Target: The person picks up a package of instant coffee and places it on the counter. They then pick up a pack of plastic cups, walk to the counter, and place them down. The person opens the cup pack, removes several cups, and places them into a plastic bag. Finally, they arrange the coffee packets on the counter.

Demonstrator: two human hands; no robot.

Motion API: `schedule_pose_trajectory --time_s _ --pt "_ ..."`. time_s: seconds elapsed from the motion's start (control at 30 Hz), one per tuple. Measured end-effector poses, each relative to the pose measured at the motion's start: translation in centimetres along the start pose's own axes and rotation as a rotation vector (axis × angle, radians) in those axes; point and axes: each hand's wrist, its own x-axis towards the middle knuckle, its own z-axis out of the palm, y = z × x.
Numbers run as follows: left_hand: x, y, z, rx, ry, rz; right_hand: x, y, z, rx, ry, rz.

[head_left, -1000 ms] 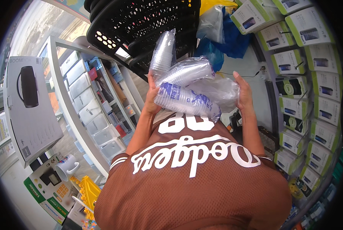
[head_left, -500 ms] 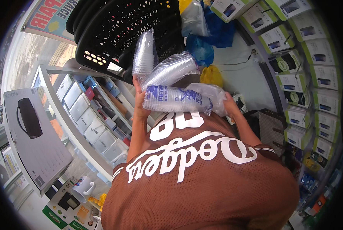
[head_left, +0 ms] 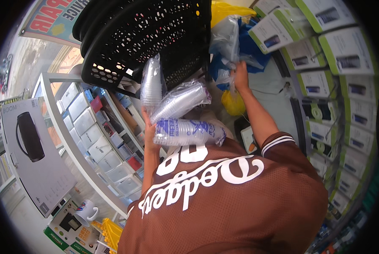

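My left hand is closed around the near ends of three clear-wrapped stacks of plastic cups, fanned out in front of my chest. One upright cup stack points away from me, a second cup stack slants to the right, and the nearest cup stack, with blue print on its wrapper, lies sideways against my jersey. Out to the far right, my right hand has its fingers closed at a crumpled clear plastic bag, beside hanging blue bags. The fingertips are partly hidden.
Stacked black perforated baskets stand ahead. A yellow bag hangs below the blue ones. Boxed phone accessories line the right wall. At left are a glass display case, a speaker box and a white mug.
My right hand has moved away from the cup stacks, up and forward to the hanging bags, with the crumpled clear bag. The cup stacks stay in my left hand, shifted slightly toward me.
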Motion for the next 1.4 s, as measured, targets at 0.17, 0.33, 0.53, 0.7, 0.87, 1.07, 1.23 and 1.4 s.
schedule_pose_trajectory --time_s 0.17,0.33,0.53,0.7,0.87,1.07,1.23,1.4 --pt "-1.8 -2.3 -1.9 -0.067 0.24 0.021 7.0 9.8 12.6 -0.409 -0.251 -0.027" --pt "-5.2 -4.2 -2.0 -0.108 0.445 0.014 11.4 11.9 13.7 -0.364 -0.391 0.114" --pt "-8.5 -6.6 -0.8 -0.161 0.556 0.04 11.8 6.8 3.5 -0.02 0.023 0.08" --pt "-10.1 -8.2 -0.7 -0.192 0.567 0.061 -1.0 -5.1 1.9 0.23 -0.489 0.053" --pt "-13.5 -11.2 -1.7 -0.221 0.601 0.061 -4.2 -1.2 23.1 0.04 -0.528 -0.348" --pt "-18.8 -18.9 -5.8 -0.257 0.79 -0.007 -18.5 10.1 41.2 -0.041 -1.105 -0.018" --pt "-23.8 -27.1 -8.7 -0.372 0.96 -0.076 -31.2 20.5 47.4 0.04 -1.243 0.077" --pt "-26.2 -33.1 -9.9 -0.48 1.034 -0.123 -31.2 21.4 51.0 -0.17 -1.513 -0.247"
